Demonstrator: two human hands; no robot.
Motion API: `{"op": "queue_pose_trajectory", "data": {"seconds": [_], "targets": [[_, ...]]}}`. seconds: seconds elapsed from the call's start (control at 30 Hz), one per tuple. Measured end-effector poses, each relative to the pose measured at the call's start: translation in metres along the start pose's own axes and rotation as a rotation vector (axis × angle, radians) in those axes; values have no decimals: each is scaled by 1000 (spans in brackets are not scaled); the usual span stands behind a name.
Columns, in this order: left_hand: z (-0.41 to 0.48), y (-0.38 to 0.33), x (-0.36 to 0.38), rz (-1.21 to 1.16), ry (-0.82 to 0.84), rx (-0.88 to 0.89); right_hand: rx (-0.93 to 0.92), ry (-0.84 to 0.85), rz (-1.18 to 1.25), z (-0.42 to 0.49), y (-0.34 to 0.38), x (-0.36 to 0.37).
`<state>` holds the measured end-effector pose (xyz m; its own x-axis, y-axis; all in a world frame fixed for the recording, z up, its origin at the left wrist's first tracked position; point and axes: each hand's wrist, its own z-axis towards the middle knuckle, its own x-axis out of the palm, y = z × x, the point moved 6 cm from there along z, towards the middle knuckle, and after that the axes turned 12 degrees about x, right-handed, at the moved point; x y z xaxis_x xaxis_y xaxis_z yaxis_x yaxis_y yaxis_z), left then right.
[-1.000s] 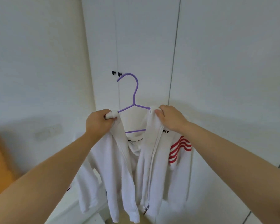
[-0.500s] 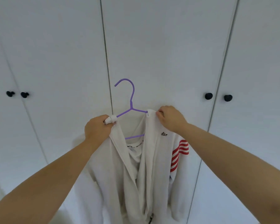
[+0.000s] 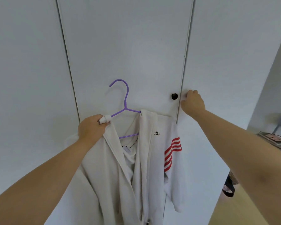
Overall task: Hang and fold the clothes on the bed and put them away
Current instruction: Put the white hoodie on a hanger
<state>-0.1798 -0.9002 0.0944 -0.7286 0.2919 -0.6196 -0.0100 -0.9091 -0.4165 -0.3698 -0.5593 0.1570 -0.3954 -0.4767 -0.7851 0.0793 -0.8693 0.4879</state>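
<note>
Centre frame, the left hand (image 3: 92,127) grips the purple hanger (image 3: 126,101) carrying the white jacket (image 3: 146,159). The right hand (image 3: 192,103) curls at the wardrobe door (image 3: 128,46) beside a black knob (image 3: 174,96); whether it holds anything is hidden.

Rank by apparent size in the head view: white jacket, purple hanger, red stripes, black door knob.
1. white jacket, by far the largest
2. purple hanger, partly hidden under the jacket
3. red stripes
4. black door knob, smallest; it sits farther from the camera, so true size is unsure
</note>
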Motion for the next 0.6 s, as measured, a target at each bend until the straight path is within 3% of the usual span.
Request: {"op": "queue_pose_trajectory", "data": {"seconds": [0.13,0.33,0.6], "targets": [[2,-3,2,-6,24,26,-60,-45,23,0,-2,-10],[-1,-20,8,-118,94,92,27,-240,140,-42,-40,-44],[-11,-118,69,-231,229,267,133,-333,206,-112,-135,-127]]}}
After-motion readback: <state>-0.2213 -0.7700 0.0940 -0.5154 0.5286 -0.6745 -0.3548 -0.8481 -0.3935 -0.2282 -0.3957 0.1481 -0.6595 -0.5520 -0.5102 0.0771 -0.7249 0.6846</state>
